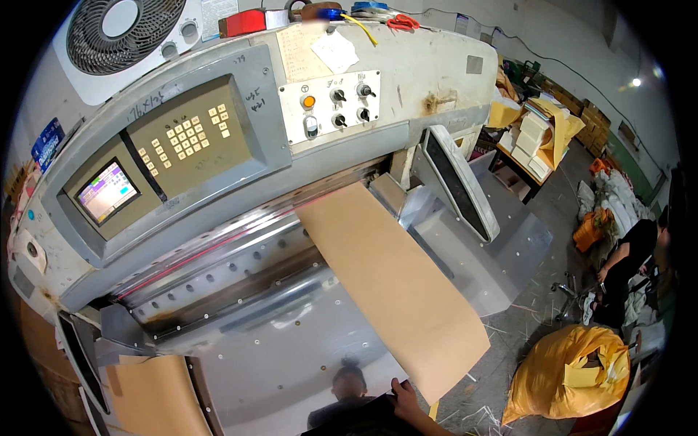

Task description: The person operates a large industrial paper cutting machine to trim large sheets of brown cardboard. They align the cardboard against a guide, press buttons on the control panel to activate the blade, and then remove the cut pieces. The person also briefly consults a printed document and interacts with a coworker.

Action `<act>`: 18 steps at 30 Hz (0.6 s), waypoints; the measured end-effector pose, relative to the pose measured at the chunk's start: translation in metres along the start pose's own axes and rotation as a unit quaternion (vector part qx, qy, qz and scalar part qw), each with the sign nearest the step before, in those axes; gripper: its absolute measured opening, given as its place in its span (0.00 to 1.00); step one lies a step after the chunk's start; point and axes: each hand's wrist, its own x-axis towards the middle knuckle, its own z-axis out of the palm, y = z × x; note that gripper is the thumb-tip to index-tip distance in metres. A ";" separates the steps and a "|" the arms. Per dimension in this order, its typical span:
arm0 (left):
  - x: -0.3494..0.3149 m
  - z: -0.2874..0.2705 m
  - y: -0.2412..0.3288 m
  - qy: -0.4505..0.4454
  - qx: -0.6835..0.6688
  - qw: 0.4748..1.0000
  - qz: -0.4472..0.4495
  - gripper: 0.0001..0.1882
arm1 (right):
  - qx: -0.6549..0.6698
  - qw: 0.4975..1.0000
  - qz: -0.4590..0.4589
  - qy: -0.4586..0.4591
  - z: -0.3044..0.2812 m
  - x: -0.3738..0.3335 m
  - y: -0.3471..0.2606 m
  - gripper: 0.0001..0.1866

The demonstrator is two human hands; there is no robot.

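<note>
My right hand (408,404) is at the lower edge of the view, by the front edge of the polished metal table (291,349). Its fingers are curled in beside the near left edge of a long brown paper stack or sheet (400,283); whether they grip the table edge, the paper or something else is hidden. That paper runs from under the cutting machine's red light line out over the table's right side. My left hand does not show. More brown paper (156,396) lies at the table's left end.
Above the table stands a large paper cutter (436,58) with a screen (107,190), keypad and knobs (338,109). A padded side guard (458,185) juts out at right. A yellow sack (571,374) stands on the scrap-strewn floor; beyond it a person in black (629,265) sits.
</note>
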 end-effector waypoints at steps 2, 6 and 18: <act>0.002 -0.012 0.002 -0.143 0.019 0.987 0.074 0.29 | -0.065 0.997 0.047 0.011 0.009 -0.023 -0.024 0.25; 0.002 -0.002 0.006 0.130 0.643 0.726 0.206 0.26 | -0.259 0.954 0.028 -0.152 0.043 -0.091 -0.117 0.27; -0.157 0.646 -0.052 -0.343 0.397 0.813 0.252 0.09 | -0.711 0.532 -0.446 0.112 -0.002 0.028 -0.192 0.34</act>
